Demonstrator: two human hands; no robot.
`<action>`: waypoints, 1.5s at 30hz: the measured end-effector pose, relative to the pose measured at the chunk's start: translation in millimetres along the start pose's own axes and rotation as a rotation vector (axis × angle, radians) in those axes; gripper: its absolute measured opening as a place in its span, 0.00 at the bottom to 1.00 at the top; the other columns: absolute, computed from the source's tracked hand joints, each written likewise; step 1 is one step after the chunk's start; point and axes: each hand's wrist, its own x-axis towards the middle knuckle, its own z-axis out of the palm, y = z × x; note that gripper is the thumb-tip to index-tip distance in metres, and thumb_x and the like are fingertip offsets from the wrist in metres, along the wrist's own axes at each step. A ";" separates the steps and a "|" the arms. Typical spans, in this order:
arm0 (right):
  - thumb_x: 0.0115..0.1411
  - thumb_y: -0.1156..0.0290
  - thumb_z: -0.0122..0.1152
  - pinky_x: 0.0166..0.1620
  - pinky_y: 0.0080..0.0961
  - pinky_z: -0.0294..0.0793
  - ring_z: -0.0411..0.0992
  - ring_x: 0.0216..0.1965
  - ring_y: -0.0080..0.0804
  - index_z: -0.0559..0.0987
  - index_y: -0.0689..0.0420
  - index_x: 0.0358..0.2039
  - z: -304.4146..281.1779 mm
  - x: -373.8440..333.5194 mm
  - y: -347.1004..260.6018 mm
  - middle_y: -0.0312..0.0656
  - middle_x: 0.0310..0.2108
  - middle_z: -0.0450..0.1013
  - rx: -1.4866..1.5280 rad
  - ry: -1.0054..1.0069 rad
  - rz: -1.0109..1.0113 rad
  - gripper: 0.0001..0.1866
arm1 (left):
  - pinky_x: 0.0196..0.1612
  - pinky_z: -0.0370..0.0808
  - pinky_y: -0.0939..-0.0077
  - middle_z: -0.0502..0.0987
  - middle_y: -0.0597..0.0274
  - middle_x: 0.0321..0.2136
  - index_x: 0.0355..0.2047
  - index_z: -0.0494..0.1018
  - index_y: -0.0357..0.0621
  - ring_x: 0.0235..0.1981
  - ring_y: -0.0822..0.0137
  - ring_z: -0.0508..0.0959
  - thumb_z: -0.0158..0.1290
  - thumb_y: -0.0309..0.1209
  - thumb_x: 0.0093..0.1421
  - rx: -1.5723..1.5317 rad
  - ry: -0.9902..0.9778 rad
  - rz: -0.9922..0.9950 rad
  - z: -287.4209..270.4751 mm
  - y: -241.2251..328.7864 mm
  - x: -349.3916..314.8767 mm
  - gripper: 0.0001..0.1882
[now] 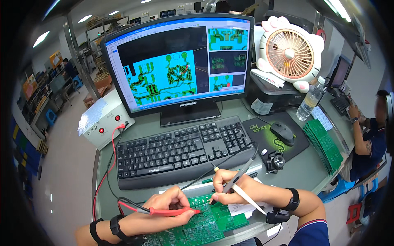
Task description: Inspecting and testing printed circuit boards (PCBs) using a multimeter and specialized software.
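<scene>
Green circuit board (203, 223) lies at the near edge of the tabletop (295, 176), roughly mid-width, with a white paper (240, 209) by its right side. Left hand (168, 207) nearly closed, fingers curled round a red probe (164, 212), its tip over the board's middle; contact unclear. Right hand (238, 188) in a pinch grip on a grey probe (237, 179), dark tip down by the board's far edge; can't tell if touching. White stick (249, 200) slants from under the right hand toward that wrist. Black keyboard (180, 151) beyond the hands, monitor (164, 78) behind it toward the far edge, showing a cyan board layout. White box (107, 125) with red sockets at the far left corner; red lead plugged in there. Mouse (282, 133) on a black mouse pad (256, 125), right of keyboard; small black round device (276, 162) at the pad's near edge. Stacked green boards (324, 145) along the right edge, bottle (310, 101) just beyond. Fan (289, 53) atop black printer (266, 96), far right corner.
</scene>
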 end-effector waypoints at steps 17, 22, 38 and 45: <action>0.57 0.71 0.62 0.23 0.14 0.55 0.58 0.22 0.09 0.65 0.54 0.27 -0.7 4.9 -1.2 0.27 0.22 0.61 0.019 0.013 -0.087 0.12 | 0.35 0.72 0.84 0.75 0.62 0.30 0.35 0.64 0.40 0.32 0.79 0.75 0.57 0.31 0.60 -0.253 0.006 0.029 -1.5 -7.6 -0.7 0.12; 0.56 0.71 0.62 0.23 0.14 0.55 0.59 0.21 0.10 0.65 0.54 0.27 -1.9 0.5 -0.8 0.28 0.23 0.61 -0.038 -0.004 -0.089 0.12 | 0.36 0.71 0.83 0.75 0.62 0.31 0.35 0.64 0.40 0.33 0.79 0.74 0.57 0.31 0.60 -0.257 -0.017 -0.021 2.0 -6.9 3.6 0.13; 0.57 0.70 0.62 0.23 0.15 0.56 0.58 0.21 0.10 0.65 0.55 0.27 -4.2 1.9 -3.2 0.26 0.21 0.60 0.001 0.051 0.000 0.12 | 0.32 0.70 0.82 0.75 0.64 0.27 0.34 0.64 0.40 0.29 0.79 0.74 0.57 0.31 0.58 -0.147 0.010 -0.007 5.4 -6.5 10.2 0.13; 0.57 0.70 0.62 0.23 0.14 0.56 0.59 0.21 0.09 0.65 0.54 0.28 -2.4 0.2 0.0 0.26 0.21 0.60 -0.020 0.025 -0.001 0.12 | 0.30 0.71 0.82 0.75 0.65 0.24 0.33 0.64 0.40 0.26 0.78 0.75 0.57 0.30 0.57 -0.059 0.044 0.044 8.9 -6.5 10.7 0.12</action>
